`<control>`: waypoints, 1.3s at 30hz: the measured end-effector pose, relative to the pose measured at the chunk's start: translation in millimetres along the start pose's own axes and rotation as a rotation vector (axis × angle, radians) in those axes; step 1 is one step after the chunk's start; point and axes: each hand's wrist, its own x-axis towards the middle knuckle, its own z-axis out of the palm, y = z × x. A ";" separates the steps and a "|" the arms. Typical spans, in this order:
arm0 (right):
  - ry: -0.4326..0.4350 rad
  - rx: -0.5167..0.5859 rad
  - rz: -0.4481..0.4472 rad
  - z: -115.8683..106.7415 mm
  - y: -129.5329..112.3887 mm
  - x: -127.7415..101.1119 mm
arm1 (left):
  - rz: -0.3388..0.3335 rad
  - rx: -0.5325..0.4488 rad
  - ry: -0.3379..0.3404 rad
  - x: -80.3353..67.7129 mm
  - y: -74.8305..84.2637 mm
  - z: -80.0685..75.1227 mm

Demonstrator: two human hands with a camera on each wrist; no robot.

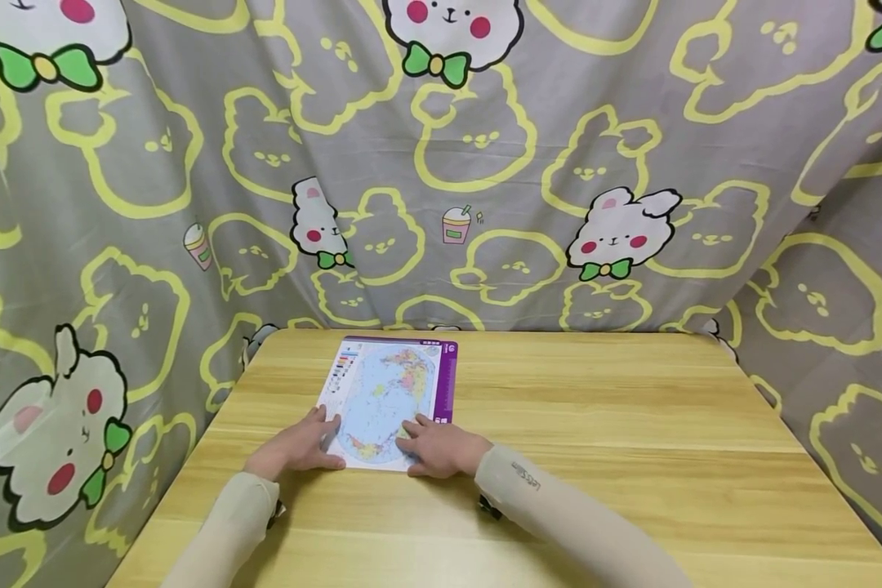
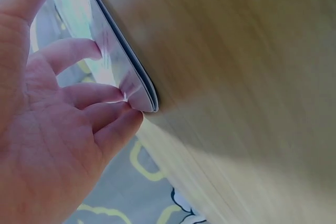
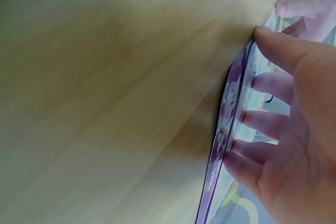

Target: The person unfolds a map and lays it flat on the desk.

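Item: laminated map sheet (image 1: 389, 400), purple-bordered, lying flat on the wooden table (image 1: 595, 425), left of centre, its far edge near the table's back edge. Left hand (image 1: 301, 445): rests at the sheet's near-left corner, fingers (image 2: 79, 95) spread and nearly straight, tips touching the rounded corner; the left wrist view shows the corner to be two thin layers lying together. Right hand (image 1: 437, 447): lies on the near-right part of the sheet, fingers (image 3: 262, 121) apart and flat along the purple edge, thumb at the rim; nothing is pinched or gripped. Surround: grey curtain (image 1: 559, 163) printed with bears and rabbits behind and beside the table. Step judged: squaring or steadying the sheet, both hands pressing lightly. Next move would call for a fingertip under a corner, since the sheet lies flush.
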 end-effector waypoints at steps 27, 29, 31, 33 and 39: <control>0.019 -0.032 -0.005 5.2 10.8 -36.1 | 0.041 0.066 -0.041 11.8 31.9 3.5; 0.017 -0.035 -0.005 6.3 12.1 -38.4 | 0.048 0.080 -0.048 12.6 34.1 4.0; 0.018 -0.036 -0.002 7.0 13.4 -41.1 | 0.054 0.091 -0.051 13.7 36.5 4.2; 0.019 -0.034 0.003 8.1 15.1 -43.3 | 0.058 0.096 -0.053 15.1 38.9 4.2; 0.024 -0.031 0.007 11.2 20.1 -49.2 | 0.077 0.126 -0.050 18.0 44.4 4.9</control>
